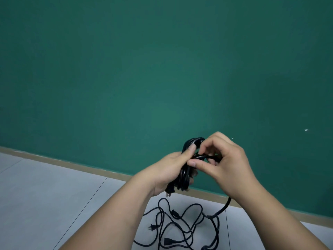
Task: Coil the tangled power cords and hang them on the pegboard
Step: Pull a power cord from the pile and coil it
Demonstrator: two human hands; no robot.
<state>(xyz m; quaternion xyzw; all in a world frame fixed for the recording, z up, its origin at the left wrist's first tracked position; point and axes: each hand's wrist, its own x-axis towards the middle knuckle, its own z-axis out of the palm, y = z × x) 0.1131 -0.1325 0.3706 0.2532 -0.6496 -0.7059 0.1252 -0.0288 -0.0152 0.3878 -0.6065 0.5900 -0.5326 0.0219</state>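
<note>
My left hand [171, 170] grips a coiled bundle of black power cord [185, 175], thumb pressed on its upper loops; a plug with metal prongs [169, 193] sticks out below my palm. My right hand [223, 163] pinches a strand of the same cord across the bundle's middle, and the cord's free length [225, 207] hangs from under that hand to the floor. Several more black cords lie in a tangled heap [182, 226] on the floor below my hands, with plugs showing. No pegboard is in view.
A dark green wall [162, 69] fills most of the view, with a tan baseboard [72, 164] along its foot. Light grey floor tiles [54, 195] spread to the left. Small white marks [306, 130] dot the wall at right.
</note>
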